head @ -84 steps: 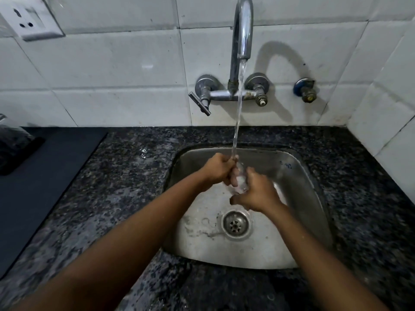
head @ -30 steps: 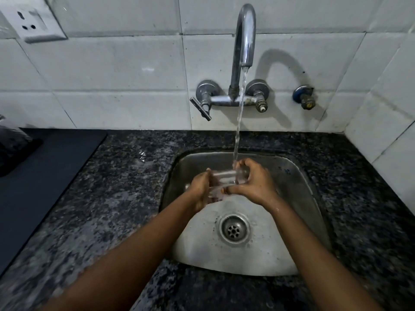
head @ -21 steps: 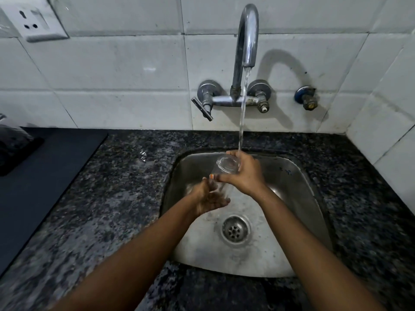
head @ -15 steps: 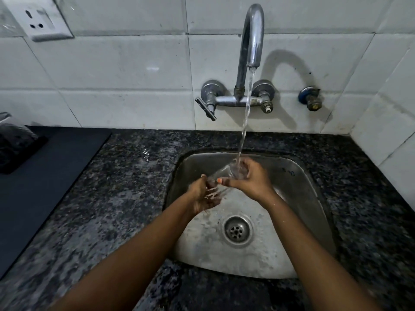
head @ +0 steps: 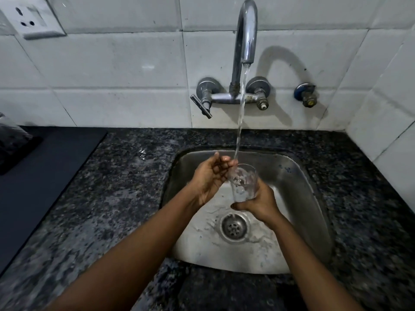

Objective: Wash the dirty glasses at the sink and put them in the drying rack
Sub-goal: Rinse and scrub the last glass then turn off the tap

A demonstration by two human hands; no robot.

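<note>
Rinse step, advice: turn slowly under the stream, wet grip kept firm. Left hand (head: 210, 176) was open, fingertips at the rim. Glass (head: 243, 184): clear, upright, wet, water splashing inside, held over the sink (head: 298, 176). Right hand (head: 260, 202) was wrapped around its base. No drying rack visible.

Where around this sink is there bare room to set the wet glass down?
The dark granite counter lies bare between the sink and the black mat, and again right of the sink toward the tiled side wall. The basin is crowded: the right hand holds the glass, with the left hand beside it, over the drain. No drying rack shows.
</note>
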